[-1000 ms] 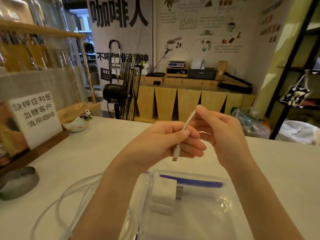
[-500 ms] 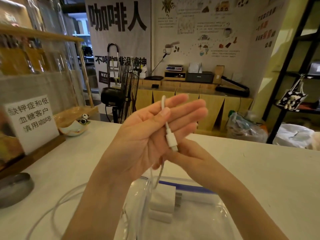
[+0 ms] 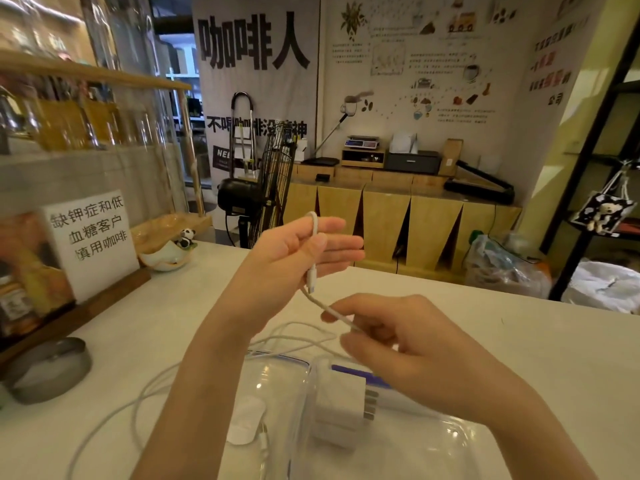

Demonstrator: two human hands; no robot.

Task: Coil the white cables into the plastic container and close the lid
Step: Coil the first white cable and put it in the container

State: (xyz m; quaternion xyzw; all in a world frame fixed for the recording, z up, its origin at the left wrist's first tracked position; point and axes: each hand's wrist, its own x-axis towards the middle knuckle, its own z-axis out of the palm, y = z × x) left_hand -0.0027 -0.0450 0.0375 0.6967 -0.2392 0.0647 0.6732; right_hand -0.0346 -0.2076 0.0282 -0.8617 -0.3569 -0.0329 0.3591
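My left hand (image 3: 294, 258) is raised above the white table with its fingers stretched out, and a white cable (image 3: 314, 237) loops over the forefinger, its plug end hanging across the palm. From there the cable runs down to my right hand (image 3: 398, 344), which pinches it between thumb and fingers. More of the white cable (image 3: 114, 410) lies in loose loops on the table to the left. Below my hands sits a clear plastic container (image 3: 450, 441) with a blue rim strip, holding a white charger block (image 3: 341, 400).
A clear lid (image 3: 273, 382) lies left of the container with a small white pad on it. A round metal tin (image 3: 48, 368) stands at the left edge. A paper sign on a wooden stand (image 3: 90, 244) and a small bowl (image 3: 166, 258) stand further back.
My right hand has moved down and to the right, pulling the cable away from the left palm. The left hand stays raised with the cable looped over its forefinger.
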